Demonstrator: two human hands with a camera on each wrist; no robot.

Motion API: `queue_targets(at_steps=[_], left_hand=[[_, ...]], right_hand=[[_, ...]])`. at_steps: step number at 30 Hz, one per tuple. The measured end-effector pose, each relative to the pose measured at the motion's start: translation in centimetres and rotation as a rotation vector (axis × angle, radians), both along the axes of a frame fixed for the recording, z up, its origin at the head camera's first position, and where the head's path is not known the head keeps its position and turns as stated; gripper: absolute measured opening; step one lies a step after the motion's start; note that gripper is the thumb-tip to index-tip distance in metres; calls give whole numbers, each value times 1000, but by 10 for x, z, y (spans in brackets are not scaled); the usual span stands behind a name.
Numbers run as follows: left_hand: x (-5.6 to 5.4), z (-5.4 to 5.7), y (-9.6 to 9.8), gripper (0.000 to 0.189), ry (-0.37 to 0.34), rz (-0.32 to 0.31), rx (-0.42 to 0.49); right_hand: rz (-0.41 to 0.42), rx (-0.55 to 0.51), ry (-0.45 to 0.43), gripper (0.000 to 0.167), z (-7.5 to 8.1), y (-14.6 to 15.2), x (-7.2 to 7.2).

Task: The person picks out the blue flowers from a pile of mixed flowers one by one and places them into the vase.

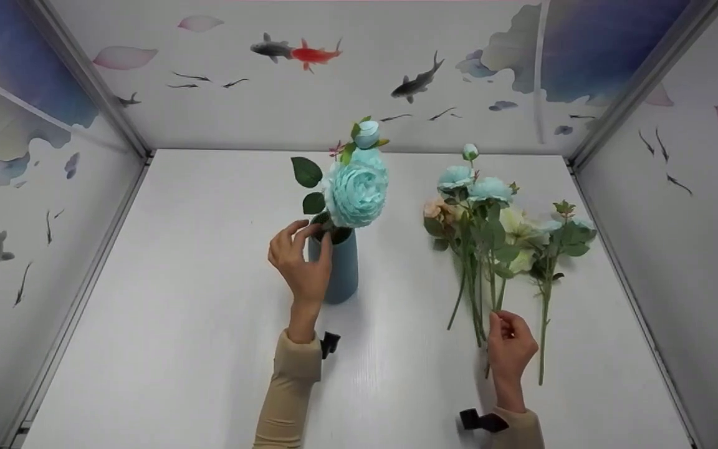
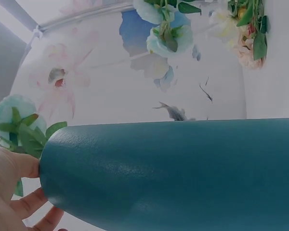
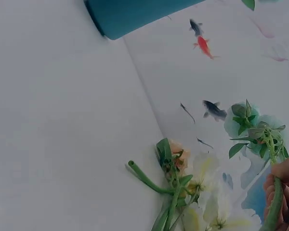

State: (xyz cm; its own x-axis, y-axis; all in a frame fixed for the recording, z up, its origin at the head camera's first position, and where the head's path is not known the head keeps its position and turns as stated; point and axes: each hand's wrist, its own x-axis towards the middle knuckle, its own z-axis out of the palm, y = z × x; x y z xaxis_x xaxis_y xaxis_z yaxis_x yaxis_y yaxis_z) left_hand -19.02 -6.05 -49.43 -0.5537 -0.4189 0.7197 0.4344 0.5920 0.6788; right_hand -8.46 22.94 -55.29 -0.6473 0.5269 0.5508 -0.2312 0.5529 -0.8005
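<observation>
A blue vase (image 1: 343, 268) stands upright left of the table's middle, with a large light-blue flower (image 1: 358, 190) rising out of its mouth. My left hand (image 1: 301, 265) grips the vase at its rim, thumb and fingers spread around it; the left wrist view shows the fingertips against the vase's end (image 2: 135, 168). On the right, my right hand (image 1: 512, 349) pinches the green stem of a light-blue flower (image 1: 490, 189). In the right wrist view that stem (image 3: 275, 204) runs through the fingers, its blossoms raised above the table.
Other flowers lie on the white table (image 1: 178, 299) around my right hand: a peach flower (image 1: 440, 213), a pale-yellow lily (image 1: 518, 227) and a separate leafy stem (image 1: 545, 318) farther right. Walls painted with fish (image 1: 418, 81) enclose the table at the back and sides.
</observation>
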Motion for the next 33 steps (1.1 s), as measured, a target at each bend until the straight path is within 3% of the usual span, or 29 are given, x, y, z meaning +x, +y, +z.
queue_targets(at_steps=[4,10,15,19,22,33], left_hand=[[0,-1,1,9,23,-15,2],[1,-2,2,6,56,-33,9],[4,-2,5,7,142,-60,31],[10,0,13,15,250,-133,46],[15,1,21,18,287,-191,38],[20,-3,39,18,211,-308,-4]], right_hand=[[33,-11,37,8,6,-6,1],[63,-18,23,5,11,-11,3],[73,-32,27,5,12,-16,3],[79,-46,27,5,11,-18,3],[83,-46,28,5,11,-19,2],[69,-35,32,5,16,-27,0]])
